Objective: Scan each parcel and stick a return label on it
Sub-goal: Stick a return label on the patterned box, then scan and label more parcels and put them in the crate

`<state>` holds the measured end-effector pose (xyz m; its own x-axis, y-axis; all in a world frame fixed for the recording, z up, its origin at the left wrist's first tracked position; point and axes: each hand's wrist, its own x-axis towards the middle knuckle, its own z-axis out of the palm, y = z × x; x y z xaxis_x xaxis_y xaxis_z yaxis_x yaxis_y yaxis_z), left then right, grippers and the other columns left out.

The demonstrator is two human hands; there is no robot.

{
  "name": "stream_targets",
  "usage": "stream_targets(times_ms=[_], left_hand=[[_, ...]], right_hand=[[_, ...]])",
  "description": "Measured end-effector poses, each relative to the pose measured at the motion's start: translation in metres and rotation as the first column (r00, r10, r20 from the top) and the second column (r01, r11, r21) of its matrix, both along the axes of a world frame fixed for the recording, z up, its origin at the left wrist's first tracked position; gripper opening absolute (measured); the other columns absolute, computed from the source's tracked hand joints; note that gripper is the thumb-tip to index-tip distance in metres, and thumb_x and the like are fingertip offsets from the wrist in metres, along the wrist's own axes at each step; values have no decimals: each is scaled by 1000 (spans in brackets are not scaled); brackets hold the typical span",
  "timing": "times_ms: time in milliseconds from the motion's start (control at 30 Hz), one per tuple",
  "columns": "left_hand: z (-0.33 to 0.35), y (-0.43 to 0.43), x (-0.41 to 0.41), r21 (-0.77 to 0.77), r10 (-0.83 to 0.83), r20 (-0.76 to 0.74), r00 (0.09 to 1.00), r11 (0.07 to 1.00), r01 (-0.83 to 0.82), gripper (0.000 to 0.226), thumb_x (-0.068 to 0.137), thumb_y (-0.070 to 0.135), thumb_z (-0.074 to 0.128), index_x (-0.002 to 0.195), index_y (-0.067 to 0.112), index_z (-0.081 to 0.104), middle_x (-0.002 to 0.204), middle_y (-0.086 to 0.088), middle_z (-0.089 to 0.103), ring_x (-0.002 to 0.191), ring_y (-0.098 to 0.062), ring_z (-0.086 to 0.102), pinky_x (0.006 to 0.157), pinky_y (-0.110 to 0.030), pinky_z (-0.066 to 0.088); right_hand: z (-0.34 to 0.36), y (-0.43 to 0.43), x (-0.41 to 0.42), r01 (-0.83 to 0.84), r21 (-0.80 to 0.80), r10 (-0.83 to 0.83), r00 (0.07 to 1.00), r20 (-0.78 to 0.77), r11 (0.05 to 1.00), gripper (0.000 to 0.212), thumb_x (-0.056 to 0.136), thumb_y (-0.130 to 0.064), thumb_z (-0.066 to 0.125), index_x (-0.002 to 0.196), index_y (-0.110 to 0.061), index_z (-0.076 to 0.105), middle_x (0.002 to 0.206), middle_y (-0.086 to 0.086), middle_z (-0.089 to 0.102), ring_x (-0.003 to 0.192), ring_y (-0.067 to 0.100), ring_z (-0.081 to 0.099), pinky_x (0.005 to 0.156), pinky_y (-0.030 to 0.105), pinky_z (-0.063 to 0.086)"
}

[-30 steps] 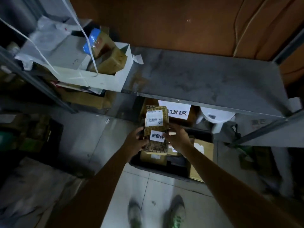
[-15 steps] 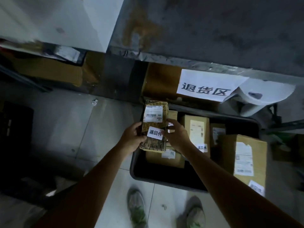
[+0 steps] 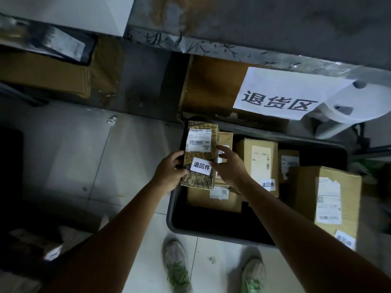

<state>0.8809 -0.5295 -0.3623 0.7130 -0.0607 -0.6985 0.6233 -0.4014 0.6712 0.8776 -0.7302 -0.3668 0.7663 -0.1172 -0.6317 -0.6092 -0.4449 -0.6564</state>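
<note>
A small patterned brown parcel [image 3: 201,154] hangs over the left end of a dark bin [image 3: 211,228]. It carries a white shipping label [image 3: 198,141] and a white return label [image 3: 201,166]. My left hand [image 3: 170,170] grips its left edge. On its right edge rests my right hand [image 3: 229,167], fingers spread against the parcel. Several cardboard parcels lie in the bin, among them a tall box [image 3: 259,163] and a larger box [image 3: 326,205], both with return labels.
A grey metal shelf edge [image 3: 243,53] runs overhead across the top. A white paper sign [image 3: 283,94] hangs on a cardboard box [image 3: 211,85] behind the bin. A white roll [image 3: 347,106] stands at the right. My shoes [image 3: 176,265] are on the tiled floor [image 3: 131,155].
The view has dropped from the shelf top down to the bin on the floor. Both hands have lowered the parcel over the bin's left end.
</note>
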Motion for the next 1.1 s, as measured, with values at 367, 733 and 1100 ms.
stream_targets(times_ms=[367,733,1100], left_hand=[[190,-12,14,416,-585,69,808,753,510,44,96,28,57,139,21,48,129,-6,63,108,-17,63,65,-17,43],[502,-152,15,604,-861,295,414,503,618,43,94,31,59,136,22,53,137,-8,56,118,-26,57,97,-34,47],[705,-329,-146,662,-890,447,90,396,636,47,95,36,58,139,24,48,131,-7,55,108,-23,57,89,-33,48]], right_hand=[[199,-52,-5,-410,-294,382,912,-151,863,48,91,-36,65,135,-18,53,126,9,63,101,21,61,71,27,47],[523,-184,-98,-113,-565,165,986,40,817,50,95,-38,59,138,-15,50,140,11,54,125,30,53,100,33,41],[727,-314,-331,152,-718,-37,984,173,679,43,96,-43,54,130,-17,57,126,5,61,117,27,58,91,33,46]])
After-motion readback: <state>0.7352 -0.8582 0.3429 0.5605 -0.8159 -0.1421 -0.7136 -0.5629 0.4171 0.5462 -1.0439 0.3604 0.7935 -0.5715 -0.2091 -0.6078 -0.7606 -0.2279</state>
